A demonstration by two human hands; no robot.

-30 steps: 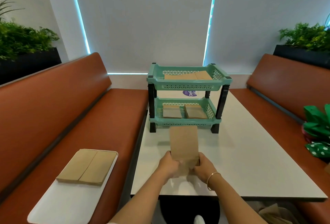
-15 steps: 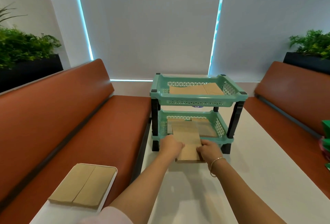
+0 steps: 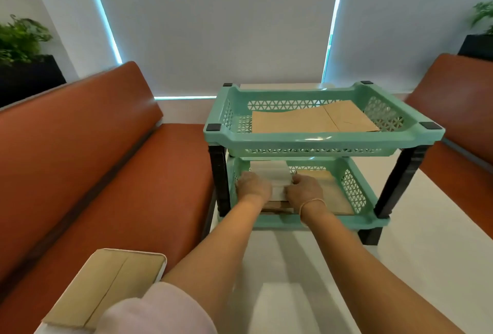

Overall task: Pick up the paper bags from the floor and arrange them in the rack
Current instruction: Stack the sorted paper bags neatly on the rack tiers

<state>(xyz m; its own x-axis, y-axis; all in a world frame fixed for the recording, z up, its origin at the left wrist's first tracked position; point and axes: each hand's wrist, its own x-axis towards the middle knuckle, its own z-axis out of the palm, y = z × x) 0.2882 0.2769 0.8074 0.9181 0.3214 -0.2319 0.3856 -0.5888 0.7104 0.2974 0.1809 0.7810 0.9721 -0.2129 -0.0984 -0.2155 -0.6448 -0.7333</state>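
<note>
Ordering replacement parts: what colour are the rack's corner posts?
Black, between mint-green trays; the rack's posts show clearly in the head view.

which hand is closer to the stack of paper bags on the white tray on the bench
Left. The left hand is in the rack's lower tier on the side toward the stack of paper bags; the right hand is farther right, across the held bag.
</note>
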